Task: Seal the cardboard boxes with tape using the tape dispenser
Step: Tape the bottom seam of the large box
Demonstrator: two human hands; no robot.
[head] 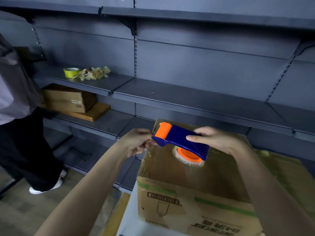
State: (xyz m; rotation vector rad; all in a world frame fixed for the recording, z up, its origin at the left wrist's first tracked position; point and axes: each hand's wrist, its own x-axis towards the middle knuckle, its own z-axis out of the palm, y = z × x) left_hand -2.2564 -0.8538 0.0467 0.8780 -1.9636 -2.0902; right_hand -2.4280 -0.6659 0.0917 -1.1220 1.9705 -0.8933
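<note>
Above a cardboard box, right fingers clasp the glossy dispenser; left fingers pinch tape.

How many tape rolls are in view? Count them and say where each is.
2. One roll sits in the blue tape dispenser held over the cardboard box; a yellow roll lies on the left shelf beside crumpled tape. Others may be hidden.

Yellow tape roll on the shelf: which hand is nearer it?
Left. The left hand is below-right of the yellow tape roll; the right hand, gripping the dispenser, is farther right.
</note>
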